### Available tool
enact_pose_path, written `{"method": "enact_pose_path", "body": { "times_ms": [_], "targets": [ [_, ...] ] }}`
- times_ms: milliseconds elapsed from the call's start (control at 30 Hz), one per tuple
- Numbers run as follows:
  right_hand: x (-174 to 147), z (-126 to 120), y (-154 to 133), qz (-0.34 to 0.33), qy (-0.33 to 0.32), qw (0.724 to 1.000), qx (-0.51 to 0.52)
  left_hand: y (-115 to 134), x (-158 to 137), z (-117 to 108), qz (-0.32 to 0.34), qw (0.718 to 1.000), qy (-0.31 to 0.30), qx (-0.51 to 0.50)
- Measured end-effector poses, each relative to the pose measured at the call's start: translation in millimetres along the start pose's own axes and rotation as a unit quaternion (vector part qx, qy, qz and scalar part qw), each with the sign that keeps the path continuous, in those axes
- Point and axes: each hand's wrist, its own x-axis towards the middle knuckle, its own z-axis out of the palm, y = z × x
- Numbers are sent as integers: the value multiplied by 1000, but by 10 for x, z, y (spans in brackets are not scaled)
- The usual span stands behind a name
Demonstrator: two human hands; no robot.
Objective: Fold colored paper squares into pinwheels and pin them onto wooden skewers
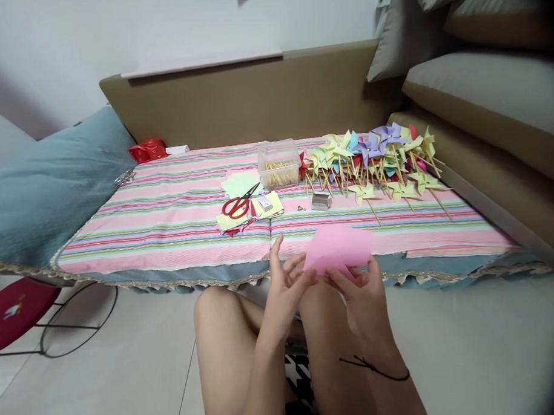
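Bare legs [224, 345] are seen nearest to the camera, and above them a pink paper [337, 249] is held in the air, before the edge of the striped cloth [168, 210]. Its lower left corner is pinched by the left hand [290, 277], with one finger raised away; its lower right part is gripped by the right hand [358, 289]. The paper is bent, but whether it is creased cannot be told. No cuts can be noticed in it, and no stick is joined to it, so this piece is judged to be at an early stage.

Much seems already done: many pinwheels [372, 150] on sticks are gathered at the right side of the cloth. Some work seems to be left, because thin sticks [280, 173] are kept in a clear plastic box [286, 148], and coloured sheets [236, 185] are piled beside it, with scissors [247, 197] lying on them. Small metal pieces [301, 208] are placed near a small grey box [321, 200].
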Motion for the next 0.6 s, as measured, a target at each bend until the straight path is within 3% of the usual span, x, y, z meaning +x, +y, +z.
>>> {"method": "enact_pose_path", "body": {
  "times_ms": [67,167,333,500,600],
  "targets": [
    [-32,31,6,9,-12,1000,-6,-37,5,68,26,1000,-7,-9],
    [-49,32,5,26,-62,998,-9,-70,33,86,58,998,36,0],
    [30,-92,-32,-4,-101,994,-33,-43,73,-119,92,985,99,109],
    [103,-271,-88,-76,-229,962,-131,-16,57,-277,55,980,73,176],
    [106,-335,-102,-90,-261,935,-224,-12,38,-281,27,980,62,186]
  ]
}}
